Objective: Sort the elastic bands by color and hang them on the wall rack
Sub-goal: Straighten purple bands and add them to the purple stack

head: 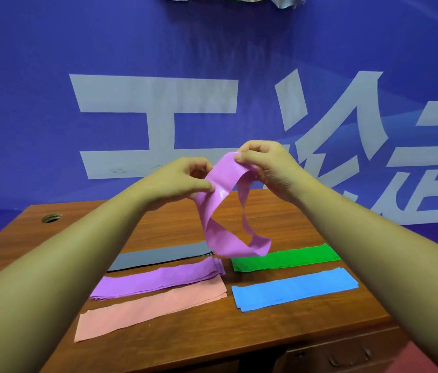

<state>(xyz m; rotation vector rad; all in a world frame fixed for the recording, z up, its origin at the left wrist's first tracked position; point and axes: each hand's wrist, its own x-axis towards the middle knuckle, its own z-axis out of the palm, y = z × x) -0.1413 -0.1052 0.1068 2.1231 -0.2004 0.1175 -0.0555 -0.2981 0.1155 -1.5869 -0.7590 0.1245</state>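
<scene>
Head view: two hands, five stacks (294, 288).

left hand (183, 181) + right hand (269, 165) pinch purple band (223, 208) | above desk (266, 332) | five colour stacks below

held band (222, 211): glossy purple | stacks on desk: grey (158, 257), purple (158, 279), salmon pink (150, 309), green (285, 258), blue (293, 289) | desk (266, 332): reddish-brown wood grain | backdrop (37, 103): deep blue with pale grey lettering

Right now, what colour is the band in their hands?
Purple band, clearest in the head view.
</scene>
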